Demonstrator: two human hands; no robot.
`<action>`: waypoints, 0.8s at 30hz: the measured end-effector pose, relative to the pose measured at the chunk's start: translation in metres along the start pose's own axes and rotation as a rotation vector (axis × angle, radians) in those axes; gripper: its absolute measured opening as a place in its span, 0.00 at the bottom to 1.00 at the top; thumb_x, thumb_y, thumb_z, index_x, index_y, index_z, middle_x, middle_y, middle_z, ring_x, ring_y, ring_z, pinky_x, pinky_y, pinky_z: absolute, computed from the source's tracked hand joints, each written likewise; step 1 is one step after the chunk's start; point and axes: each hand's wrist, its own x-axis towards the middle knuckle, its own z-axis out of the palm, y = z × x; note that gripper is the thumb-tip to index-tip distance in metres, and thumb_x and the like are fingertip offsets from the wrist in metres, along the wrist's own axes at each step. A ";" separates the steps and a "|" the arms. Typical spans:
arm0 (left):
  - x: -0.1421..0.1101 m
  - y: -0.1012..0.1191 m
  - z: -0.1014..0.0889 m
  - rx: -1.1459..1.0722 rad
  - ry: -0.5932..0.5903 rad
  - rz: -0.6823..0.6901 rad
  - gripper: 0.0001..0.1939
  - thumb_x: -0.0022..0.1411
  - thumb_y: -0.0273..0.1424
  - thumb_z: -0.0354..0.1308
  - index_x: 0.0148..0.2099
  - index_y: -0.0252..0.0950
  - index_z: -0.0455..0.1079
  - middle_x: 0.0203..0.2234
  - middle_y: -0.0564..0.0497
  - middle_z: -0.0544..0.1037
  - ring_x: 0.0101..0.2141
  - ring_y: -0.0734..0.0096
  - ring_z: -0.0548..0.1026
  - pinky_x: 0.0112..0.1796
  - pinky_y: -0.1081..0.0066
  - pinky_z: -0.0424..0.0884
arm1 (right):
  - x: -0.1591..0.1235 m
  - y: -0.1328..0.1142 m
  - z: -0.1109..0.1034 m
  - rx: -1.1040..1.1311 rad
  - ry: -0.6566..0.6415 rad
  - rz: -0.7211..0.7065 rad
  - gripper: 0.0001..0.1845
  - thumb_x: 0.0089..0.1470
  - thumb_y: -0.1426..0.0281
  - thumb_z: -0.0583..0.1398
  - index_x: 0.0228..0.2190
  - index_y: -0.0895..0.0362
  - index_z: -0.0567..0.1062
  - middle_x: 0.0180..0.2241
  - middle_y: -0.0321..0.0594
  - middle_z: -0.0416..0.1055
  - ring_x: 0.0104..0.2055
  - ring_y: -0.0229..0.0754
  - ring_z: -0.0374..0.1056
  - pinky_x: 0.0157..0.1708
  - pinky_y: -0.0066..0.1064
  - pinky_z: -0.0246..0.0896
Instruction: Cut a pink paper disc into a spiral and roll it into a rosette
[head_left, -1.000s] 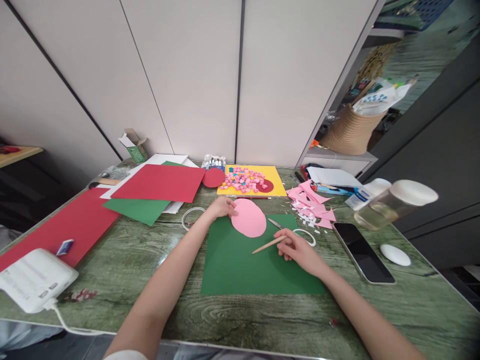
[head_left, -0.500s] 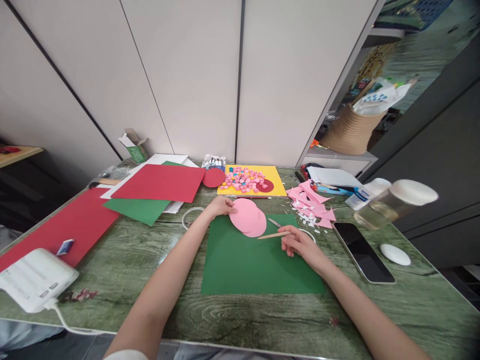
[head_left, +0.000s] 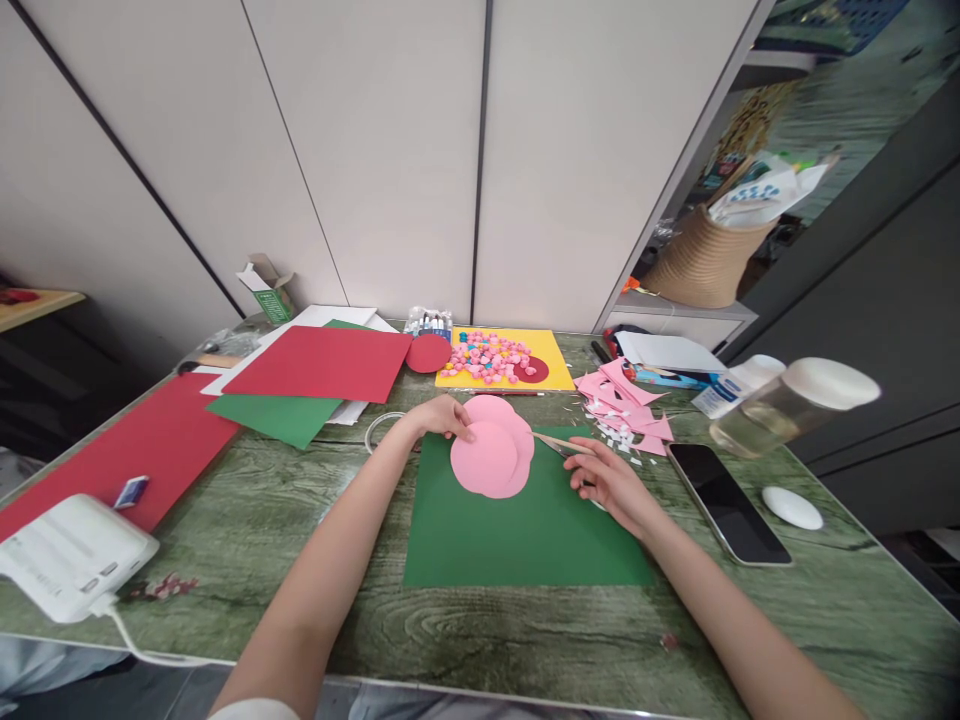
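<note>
Several overlapping pink paper circles lie fanned out on a green sheet of paper. My left hand pinches the left edge of these circles between thumb and fingers. A thin, pale wooden stick is held in my right hand, its tip close to the right edge of the circles. Under that hand lies a pair of scissors, mostly hidden; part of its handle shows.
Pink paper scraps and white bits lie behind my right hand. A yellow sheet carries small pink balls. Red sheets are at the left; a phone and a clear bottle stand right.
The pink circles are spread wider, with one now lower and nearer me. The wooden stick's tip has moved up and away to the circles' right edge.
</note>
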 end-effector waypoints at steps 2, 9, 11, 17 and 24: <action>0.000 0.001 0.000 0.017 -0.016 0.008 0.18 0.62 0.35 0.55 0.52 0.33 0.66 0.48 0.45 0.71 0.44 0.62 0.73 0.42 0.59 0.73 | -0.001 -0.002 0.000 -0.028 -0.011 -0.016 0.29 0.51 0.61 0.61 0.53 0.48 0.60 0.46 0.43 0.72 0.30 0.36 0.71 0.25 0.27 0.67; -0.001 0.004 0.000 0.057 -0.027 0.033 0.17 0.62 0.35 0.56 0.51 0.33 0.67 0.48 0.45 0.72 0.44 0.62 0.73 0.41 0.60 0.73 | -0.002 -0.008 -0.001 -0.312 0.007 -0.103 0.30 0.55 0.58 0.54 0.57 0.48 0.55 0.48 0.45 0.71 0.33 0.41 0.73 0.31 0.36 0.70; -0.002 0.004 -0.001 0.063 -0.027 0.037 0.17 0.62 0.36 0.56 0.51 0.32 0.67 0.48 0.46 0.72 0.44 0.61 0.73 0.42 0.60 0.73 | -0.001 -0.010 -0.006 -0.467 0.057 -0.138 0.24 0.53 0.58 0.55 0.50 0.52 0.63 0.39 0.43 0.73 0.30 0.42 0.71 0.28 0.35 0.67; -0.004 0.003 -0.001 0.048 -0.009 0.049 0.17 0.62 0.36 0.55 0.51 0.33 0.67 0.47 0.45 0.72 0.44 0.62 0.73 0.42 0.59 0.73 | -0.005 -0.012 -0.029 -0.931 0.138 -0.215 0.12 0.41 0.65 0.63 0.31 0.54 0.72 0.31 0.41 0.70 0.37 0.49 0.65 0.39 0.37 0.58; -0.012 0.012 -0.001 -0.044 0.053 0.119 0.13 0.60 0.36 0.58 0.42 0.30 0.71 0.36 0.49 0.75 0.35 0.69 0.74 0.36 0.66 0.73 | -0.007 -0.013 -0.037 -1.117 0.133 -0.165 0.08 0.41 0.68 0.62 0.26 0.56 0.70 0.28 0.43 0.70 0.32 0.47 0.64 0.33 0.33 0.52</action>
